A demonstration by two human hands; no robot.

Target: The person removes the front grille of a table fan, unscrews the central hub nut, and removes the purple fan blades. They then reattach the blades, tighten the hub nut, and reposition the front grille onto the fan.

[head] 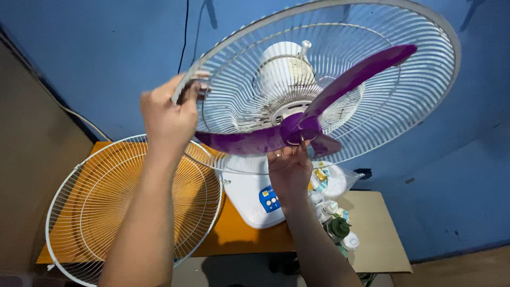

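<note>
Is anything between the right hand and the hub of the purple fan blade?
Nothing visible. The right hand already has its fingertips at the hub of the purple fan blade. The front grille is off, lying on the orange table. The left hand grips the rear grille's rim.

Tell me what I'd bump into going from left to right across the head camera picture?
Loose wire fan cover lying on the orange table → left hand gripping the back grille's rim → right hand at the purple blade's hub → small bottles on the table → blue wall.
</note>
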